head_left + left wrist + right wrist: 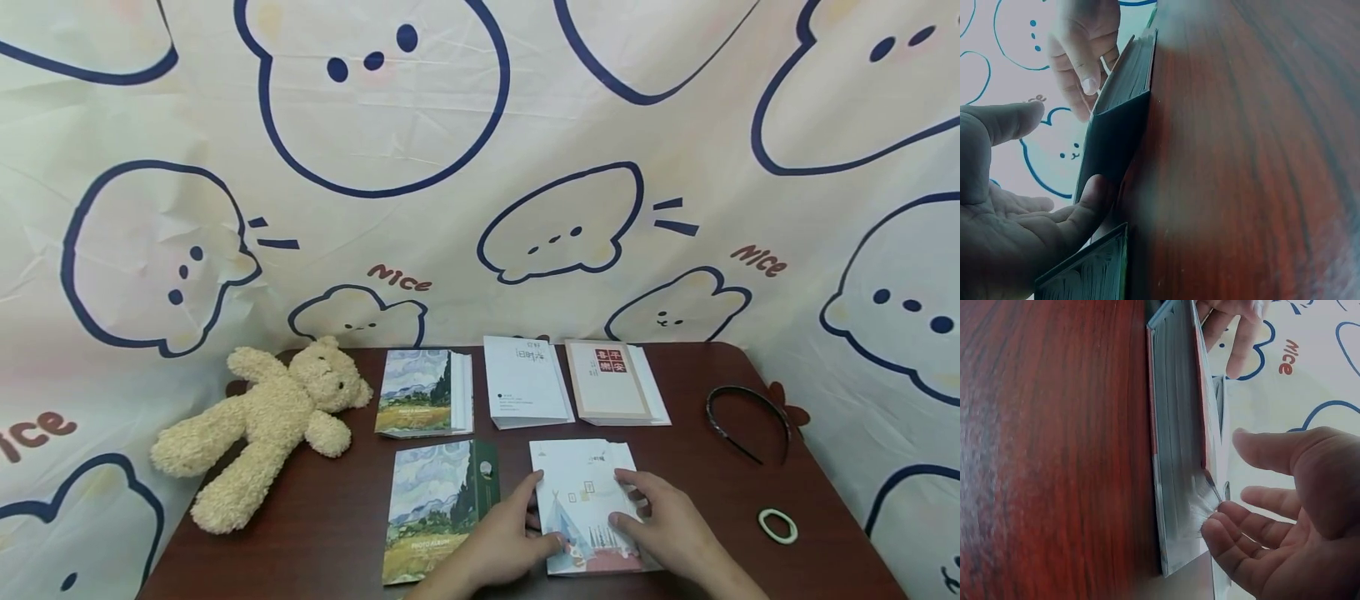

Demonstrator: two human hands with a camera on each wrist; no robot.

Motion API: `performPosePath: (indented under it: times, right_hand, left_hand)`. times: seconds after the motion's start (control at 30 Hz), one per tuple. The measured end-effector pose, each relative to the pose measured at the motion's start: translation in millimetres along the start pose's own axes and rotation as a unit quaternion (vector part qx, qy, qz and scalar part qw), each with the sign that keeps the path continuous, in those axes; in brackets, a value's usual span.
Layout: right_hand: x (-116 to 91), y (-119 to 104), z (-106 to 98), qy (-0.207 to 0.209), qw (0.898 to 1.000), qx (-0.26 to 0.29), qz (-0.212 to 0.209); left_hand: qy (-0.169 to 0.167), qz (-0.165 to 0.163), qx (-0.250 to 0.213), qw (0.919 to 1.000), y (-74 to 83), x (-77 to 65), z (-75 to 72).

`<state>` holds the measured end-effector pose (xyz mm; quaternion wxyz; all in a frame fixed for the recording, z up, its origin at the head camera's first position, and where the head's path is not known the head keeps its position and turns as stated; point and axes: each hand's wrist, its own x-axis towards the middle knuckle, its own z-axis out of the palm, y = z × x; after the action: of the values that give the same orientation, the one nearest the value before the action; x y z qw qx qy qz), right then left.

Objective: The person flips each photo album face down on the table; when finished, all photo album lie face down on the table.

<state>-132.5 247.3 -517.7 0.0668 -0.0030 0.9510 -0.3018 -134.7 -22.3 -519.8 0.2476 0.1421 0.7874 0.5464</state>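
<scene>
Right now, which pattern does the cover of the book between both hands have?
Mostly white book cover, with a bluish tent; best in the head view.

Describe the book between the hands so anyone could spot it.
On the dark brown table, find the nearer painted-landscape album. Right of it, between the left hand and right hand, is the white book. Unlike its neighbours, it bears a printed blue tent and pink patch.

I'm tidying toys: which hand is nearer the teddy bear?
Left. The left hand is right of the teddy bear, at the left of the white album; the right hand is farther, at the album's right.
</scene>
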Motion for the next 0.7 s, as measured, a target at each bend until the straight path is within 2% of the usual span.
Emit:
performPosePath:
  times: [0.37, 0.7]
  right_hand:
    - [3.9, -0.7, 1.7, -0.015, 0.999, -0.038, -0.003]
    - [3.6, -8.4, 5.4, -0.013, 0.999, -0.035, -0.005]
  left_hand:
    - [-0.001, -0.002, -0.021, 0.9998, 0.0, 0.5, 1.2]
    - [0.018, 0.002, -0.024, 0.9996, -3.7, -2.7, -1.0]
